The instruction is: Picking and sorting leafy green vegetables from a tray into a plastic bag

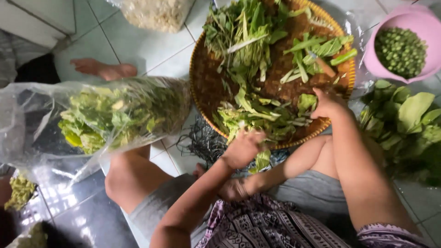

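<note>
Resting on the woven tray (204, 78), cut greens (257, 115) bunched inside both closed grips, left hand (242, 149), right hand (327, 104).

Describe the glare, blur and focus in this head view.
Head view: glare streaks the clear plastic bag and glossy floor tiles; the left hand is motion-blurred, the right hand slightly soft; the woven tray and pink bowl read sharper; the edges bulge.

Woven tray (202, 78) of cut greens (257, 115) ahead, bowl of peas (400, 49) right, bagged greens (105, 119) left, leafy bunch (409, 119) beside tray
</note>
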